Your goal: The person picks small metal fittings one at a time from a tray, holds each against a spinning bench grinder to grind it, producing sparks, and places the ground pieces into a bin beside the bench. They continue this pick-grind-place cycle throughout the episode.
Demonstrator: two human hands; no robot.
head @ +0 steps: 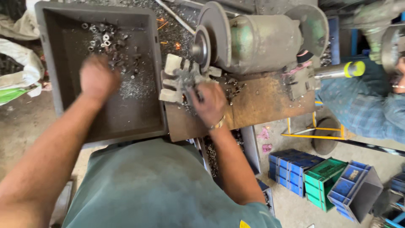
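Left hand (98, 78) blurred, over grey plastic bin (50, 63), just below heap of small nuts (107, 40) in far corner; grip unclear, cannot tell if holding anything. Right hand (209, 102) closed on small dark metal part (185, 80), pressed near grinding wheel (202, 47) of green bench grinder (257, 40); orange sparks (168, 31) beside wheel. Grinder on rusty plate (261, 101). Co-worker's blue sleeve (363, 105) at right. Blue and green crates (320, 177) on floor.

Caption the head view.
Left hand reaches into grey plastic bin of nuts; right hand at green bench grinder.
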